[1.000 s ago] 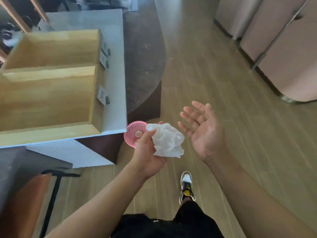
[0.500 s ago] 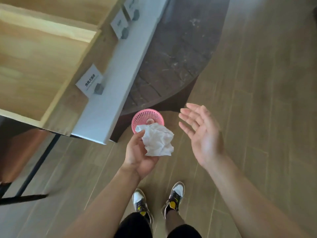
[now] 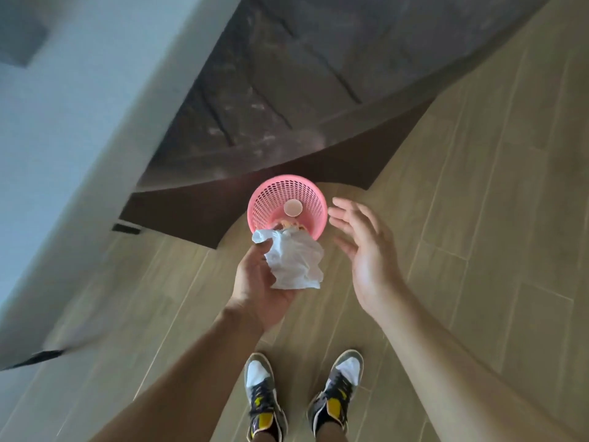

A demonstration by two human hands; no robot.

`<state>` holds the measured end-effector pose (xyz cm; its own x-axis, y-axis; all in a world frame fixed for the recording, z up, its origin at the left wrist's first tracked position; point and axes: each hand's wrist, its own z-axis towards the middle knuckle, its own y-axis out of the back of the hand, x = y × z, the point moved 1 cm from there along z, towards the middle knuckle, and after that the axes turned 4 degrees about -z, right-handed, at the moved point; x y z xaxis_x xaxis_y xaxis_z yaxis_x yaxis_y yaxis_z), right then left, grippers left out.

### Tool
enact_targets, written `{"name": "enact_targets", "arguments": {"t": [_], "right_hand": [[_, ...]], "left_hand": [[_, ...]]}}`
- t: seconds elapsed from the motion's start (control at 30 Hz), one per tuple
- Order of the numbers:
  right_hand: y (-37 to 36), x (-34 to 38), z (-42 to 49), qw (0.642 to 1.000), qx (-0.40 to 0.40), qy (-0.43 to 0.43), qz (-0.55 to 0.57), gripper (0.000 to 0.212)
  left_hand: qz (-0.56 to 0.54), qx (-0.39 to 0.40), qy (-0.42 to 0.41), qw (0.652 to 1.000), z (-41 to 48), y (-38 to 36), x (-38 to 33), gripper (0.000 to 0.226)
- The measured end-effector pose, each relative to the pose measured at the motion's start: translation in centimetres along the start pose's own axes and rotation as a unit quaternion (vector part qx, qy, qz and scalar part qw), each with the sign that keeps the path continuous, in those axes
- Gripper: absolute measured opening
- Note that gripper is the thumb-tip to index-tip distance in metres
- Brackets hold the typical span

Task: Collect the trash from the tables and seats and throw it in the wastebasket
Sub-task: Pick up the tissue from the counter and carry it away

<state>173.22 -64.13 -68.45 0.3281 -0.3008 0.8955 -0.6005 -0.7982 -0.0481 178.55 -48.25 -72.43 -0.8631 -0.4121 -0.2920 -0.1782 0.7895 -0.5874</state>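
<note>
A crumpled white paper napkin [image 3: 294,263] sits in my left hand [image 3: 258,282], whose fingers and thumb curl round it just in front of a pink mesh wastebasket [image 3: 306,193]. The wastebasket stands on the wooden floor against a dark curved platform. Inside it lie a pale round cup [image 3: 292,208] and some other trash near the front wall, partly hidden by the napkin. My right hand [image 3: 366,250] hovers to the right of the basket, palm turned inward, fingers straight and spread, holding nothing.
A dark stone-like raised platform [image 3: 287,90] curves behind the basket. A white counter edge [image 3: 79,154] runs diagonally on the left. My two feet in sneakers [image 3: 302,393] stand on the wood-plank floor [image 3: 478,218], which stretches to the right.
I have stepped closer and look more steeply down; the basket now lies right below my hands. The left hand with the napkin has moved over the basket's near rim.
</note>
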Motion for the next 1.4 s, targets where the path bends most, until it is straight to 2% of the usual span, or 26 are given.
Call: {"name": "enact_targets", "arguments": {"t": [0.07,0.2,0.3,0.47,0.63,0.77,1.2,1.4], "right_hand": [[-0.6,-2.6,1.6,1.000,0.003,-0.009,-0.009,0.031],[-1.7,-6.9,4.6,0.999,-0.006,-0.046,-0.004,0.053],[-2.4,-8.9,6.5,0.998,0.007,-0.059,-0.018,0.060],[-2.2,-10.2,9.0,0.995,-0.011,-0.095,-0.012,0.036],[-1.6,-9.1,10.5,0.994,-0.008,-0.109,-0.017,0.038],[-1.6,-8.4,11.0,0.994,-0.007,-0.109,-0.020,0.034],[-1.3,-6.2,6.7,0.996,0.000,-0.089,-0.015,0.040],[-0.6,-3.7,2.1,0.998,-0.008,-0.040,-0.045,0.045]], "left_hand": [[0.002,-0.006,0.003,1.000,2.0,0.9,0.1,0.043],[0.040,-0.040,-0.005,0.998,5.2,2.2,0.0,0.050],[0.062,-0.054,-0.016,0.996,7.1,2.6,-0.5,0.056],[0.061,-0.087,-0.046,0.993,9.9,2.4,-1.6,0.051],[0.048,-0.152,-0.077,0.984,12.0,0.6,-3.4,0.045],[0.027,-0.157,-0.093,0.983,12.6,-0.8,-4.3,0.046],[0.069,-0.133,-0.116,0.982,8.5,0.2,-2.1,0.042],[0.177,-0.152,-0.175,0.957,1.7,1.2,0.8,0.019]]}}
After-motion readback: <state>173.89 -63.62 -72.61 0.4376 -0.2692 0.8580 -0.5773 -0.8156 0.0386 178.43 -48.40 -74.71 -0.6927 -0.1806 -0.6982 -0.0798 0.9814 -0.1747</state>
